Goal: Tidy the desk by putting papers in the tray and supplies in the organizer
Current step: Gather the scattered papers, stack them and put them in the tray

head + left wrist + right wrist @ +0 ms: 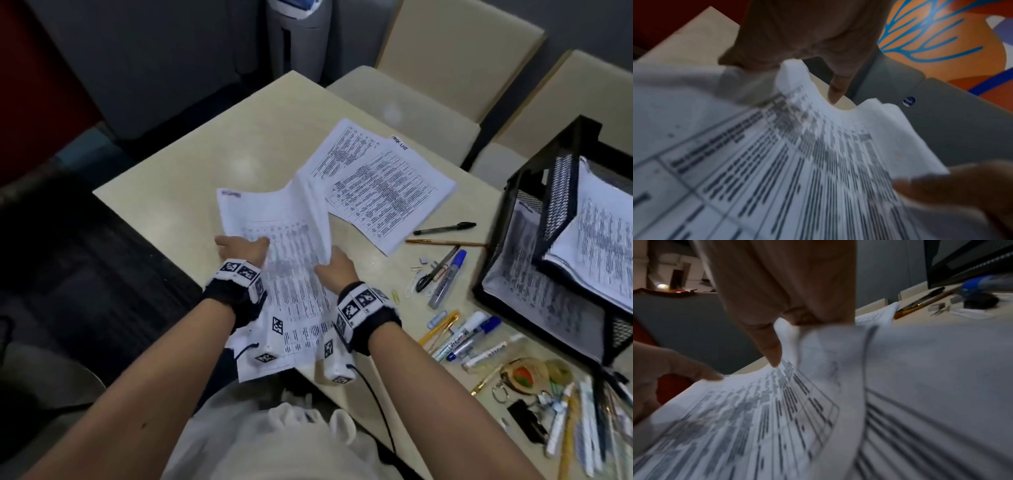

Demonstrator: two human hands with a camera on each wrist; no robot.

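A bundle of printed sheets [291,236] is lifted off the near left part of the cream desk [212,154]. My left hand [245,245] grips its left edge, thumb on top. My right hand [330,260] grips the right side, where the sheets curl upward. In the left wrist view my fingers [789,40] close on the blurred paper [797,162]. In the right wrist view my fingers [789,293] pinch the folded paper [777,418]. More printed sheets [376,181] lie flat further back. A black mesh tray [560,198] with papers stands at the right.
A black pen [445,228], a pencil [445,243], a blue-capped marker [448,277], paper clips [409,286] and several more markers [469,337] lie loose right of my hands. Keys and a binder clip [524,423] sit at the near right. Cream chairs [407,102] stand behind the desk.
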